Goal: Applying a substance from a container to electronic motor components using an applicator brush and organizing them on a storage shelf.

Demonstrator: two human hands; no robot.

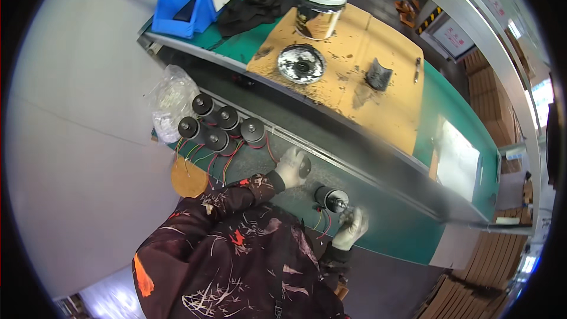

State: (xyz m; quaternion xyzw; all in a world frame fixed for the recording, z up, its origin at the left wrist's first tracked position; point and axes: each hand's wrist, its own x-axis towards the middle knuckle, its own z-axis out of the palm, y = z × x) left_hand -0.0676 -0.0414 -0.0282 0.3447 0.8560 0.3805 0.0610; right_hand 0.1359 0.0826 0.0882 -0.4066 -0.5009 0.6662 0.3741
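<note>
My left hand (290,168), in a white glove, grips a dark round disc-shaped part (305,168) above the green bench. To its right a black cylindrical motor (331,198) lies on its side, its silvery shaft end facing my right hand. Thin red, green and yellow wires trail from this motor toward me. My gloved right hand (351,230) is just beyond the shaft end, its fingers curled together; whatever they may pinch is too small to make out. Left of my left hand, several similar motors (217,139) stand upright in a cluster with coloured wires hanging toward me.
A clear plastic bag (171,99) sits beside the motor cluster. On the raised shelf behind are a blue bin (188,9), dark cloth (253,9), a white-lidded bucket (321,10), a smeared round lid (301,64), a dark scraper-like piece (378,75) and stained cardboard (396,41).
</note>
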